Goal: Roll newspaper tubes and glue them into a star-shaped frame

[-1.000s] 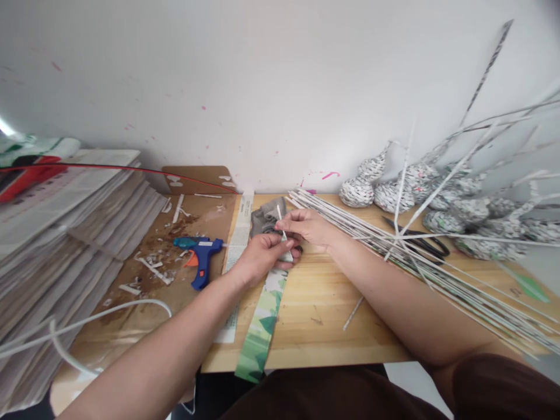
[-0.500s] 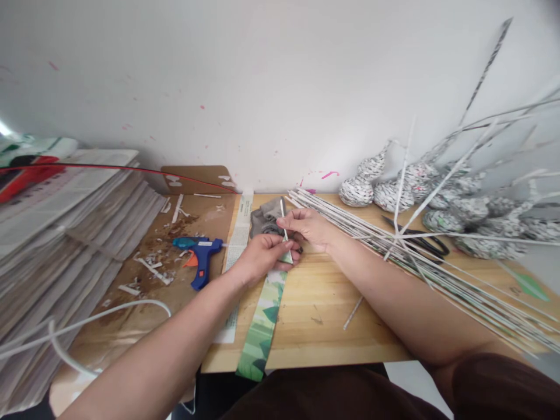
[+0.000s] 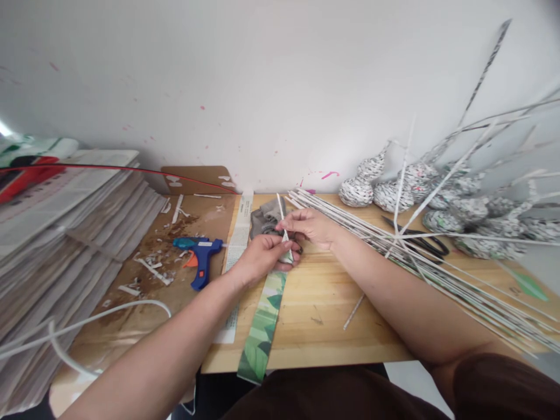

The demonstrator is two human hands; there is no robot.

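A green leaf-printed paper strip (image 3: 261, 326) runs from between my hands down over the table's front edge. Its upper end is rolled into a narrow white tube around a thin stick (image 3: 280, 205) that points up and away. My left hand (image 3: 266, 254) pinches the strip at the base of the roll, thumb on top. Close beside it, my right hand (image 3: 306, 226) has thumb and fingers closed on the roll higher up. A crumpled grey cloth (image 3: 262, 217) lies behind my fingers, which partly cover it.
Left are a blue glue gun (image 3: 202, 262), paper scraps, a white cable and a tall newspaper stack (image 3: 87, 245). Right are long thin paper tubes (image 3: 350, 223), black-handled scissors (image 3: 433, 247) and several woven paper shapes (image 3: 356, 192) by the wall.
The strip has slid slightly, its printed pattern showing shifted and its lower end a little lower and to the right. The stick's tip has tilted left. Both hands still grip.
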